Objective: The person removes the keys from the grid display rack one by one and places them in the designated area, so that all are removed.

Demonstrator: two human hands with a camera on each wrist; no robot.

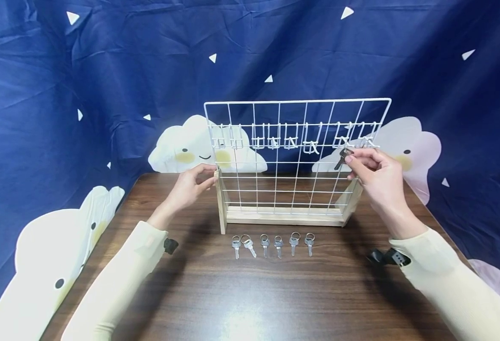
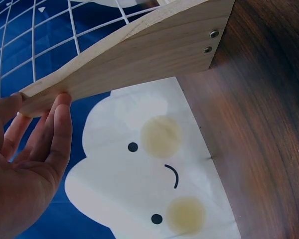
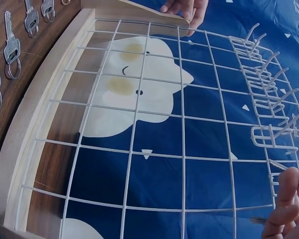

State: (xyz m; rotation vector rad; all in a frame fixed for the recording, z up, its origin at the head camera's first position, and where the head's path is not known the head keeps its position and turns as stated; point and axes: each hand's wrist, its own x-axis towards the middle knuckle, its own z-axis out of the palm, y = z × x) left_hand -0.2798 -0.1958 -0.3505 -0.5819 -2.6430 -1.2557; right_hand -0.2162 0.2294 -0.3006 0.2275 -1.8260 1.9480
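Observation:
A white wire grid rack (image 1: 292, 101) in a wooden stand stands upright on the table, with a row of white hooks (image 1: 311, 145) across its upper part. My left hand (image 1: 186, 188) grips the top end of the stand's left wooden side panel (image 2: 139, 55), thumb on one face and fingers on the other in the left wrist view. At the grid's right side, my right hand (image 1: 379, 177) pinches a key (image 1: 339, 163) between thumb and fingers, just below the right-hand hooks. In the right wrist view the fingers (image 3: 284, 219) mostly hide the key.
Several silver keys with rings (image 1: 294, 244) lie in a row on the brown wooden table (image 1: 182, 289), in front of the stand's wooden base bar (image 1: 284, 219). Behind the table hangs a dark blue cloth (image 1: 250, 42) with white clouds and triangles.

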